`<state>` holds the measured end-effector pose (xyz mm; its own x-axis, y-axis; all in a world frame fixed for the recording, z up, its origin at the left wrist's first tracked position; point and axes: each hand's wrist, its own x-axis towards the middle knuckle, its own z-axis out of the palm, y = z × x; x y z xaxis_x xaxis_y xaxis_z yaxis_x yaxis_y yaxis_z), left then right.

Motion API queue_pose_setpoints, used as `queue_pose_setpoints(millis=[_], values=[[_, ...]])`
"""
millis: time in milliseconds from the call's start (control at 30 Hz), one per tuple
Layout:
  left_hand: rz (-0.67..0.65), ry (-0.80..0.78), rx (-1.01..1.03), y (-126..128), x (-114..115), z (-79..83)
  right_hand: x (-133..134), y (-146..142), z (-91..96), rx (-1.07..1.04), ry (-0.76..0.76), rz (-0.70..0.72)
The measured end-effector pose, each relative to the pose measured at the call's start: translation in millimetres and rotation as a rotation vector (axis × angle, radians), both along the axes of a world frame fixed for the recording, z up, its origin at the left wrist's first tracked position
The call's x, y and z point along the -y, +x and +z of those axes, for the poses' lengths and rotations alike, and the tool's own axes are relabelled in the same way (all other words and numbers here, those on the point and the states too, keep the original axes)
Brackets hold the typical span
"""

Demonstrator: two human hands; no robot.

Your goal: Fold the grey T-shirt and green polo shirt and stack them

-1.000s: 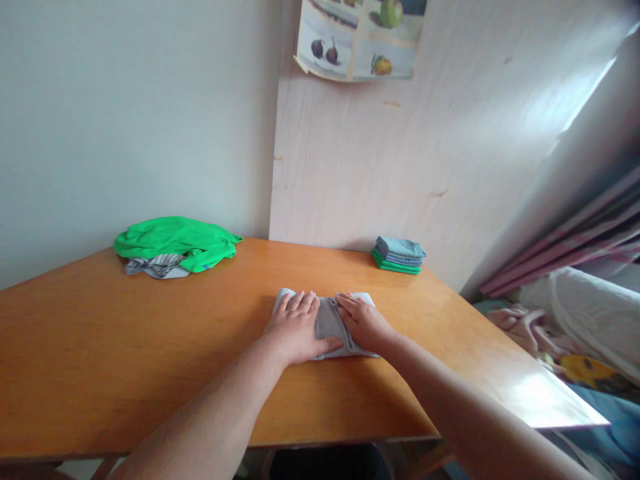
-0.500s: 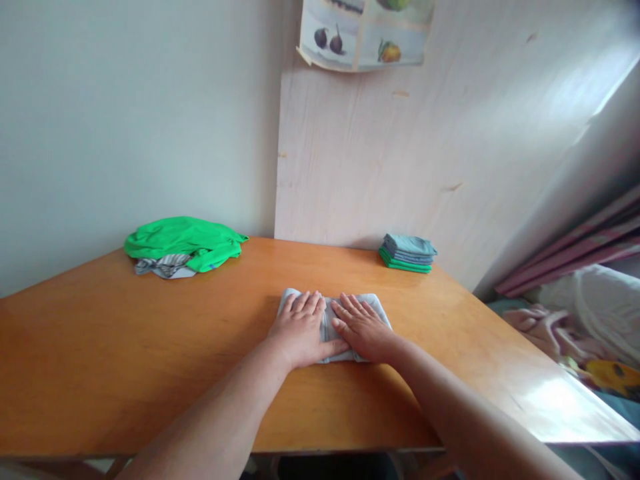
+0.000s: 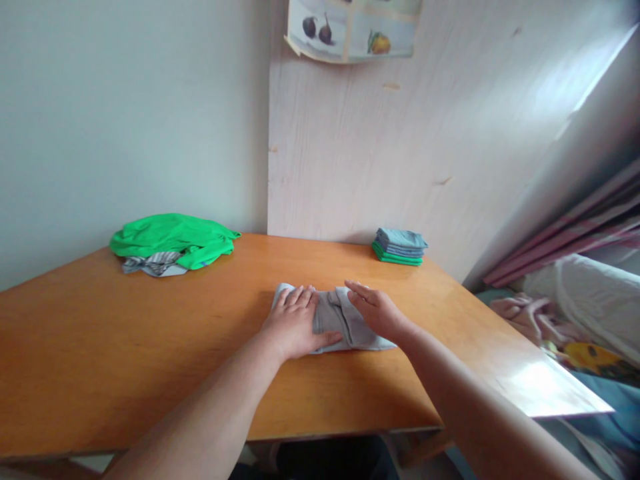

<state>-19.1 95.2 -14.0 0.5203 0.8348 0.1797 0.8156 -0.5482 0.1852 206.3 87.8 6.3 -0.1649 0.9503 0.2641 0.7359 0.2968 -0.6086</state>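
Note:
A grey folded garment lies on the wooden table in front of me. My left hand rests flat on its left half, fingers spread and thumb stretched across the middle. Over the right-hand flap is my right hand, its fingers stretched out and close together, the palm tilted on edge. Whether that hand touches the flap or hovers just above it, I cannot tell. The flap's inner edge sits loose, leaving a strip of cloth visible between the hands.
A heap of clothes, bright green over striped grey, lies at the table's back left. A neat stack of folded cloths, blue-grey over green, stands at the back right. The wooden table meets a wall; bedding lies beyond its right edge.
My right hand has turned from flat to tilted, and the flap under it has shifted right, opening a gap in the middle. My left hand stays pressed down. The view has shifted slightly.

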Motion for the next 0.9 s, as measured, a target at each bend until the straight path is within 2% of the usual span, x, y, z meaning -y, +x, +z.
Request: queue_pose_setpoints(millis=[100,233,300,400,500,567,700,800,900], values=[[-0.001,0.006,0.0,0,-1,-1.1,8,-2,-1.9,0.16,0.003,0.029],[0.002,0.008,-0.002,0,-1,-3.7,15,-12,-17.3,0.438,-0.056,0.085],[0.002,0.006,0.0,0,-1,-3.8,16,-15,-23.5,0.498,-0.06,0.07],[-0.009,-0.002,0.029,-1,-2,0.2,14,-13,-24.1,0.446,-0.065,0.081],[-0.026,0.035,0.137,-4,-6,8.4,11,-6,-16.0,0.243,-0.029,0.099],[0.02,0.088,0.266,-8,-12,14.1,10,1,-8.8,0.088,0.027,0.043],[0.268,0.102,0.509,-25,-27,21.6,10,20,0.3,-0.027,0.072,-0.13],[0.382,0.12,0.526,-35,-33,23.1,11,37,-1.5,0.008,0.025,-0.307],[0.368,0.15,0.451,-37,-35,20.2,16,51,-8.9,0.053,-0.095,-0.487]])
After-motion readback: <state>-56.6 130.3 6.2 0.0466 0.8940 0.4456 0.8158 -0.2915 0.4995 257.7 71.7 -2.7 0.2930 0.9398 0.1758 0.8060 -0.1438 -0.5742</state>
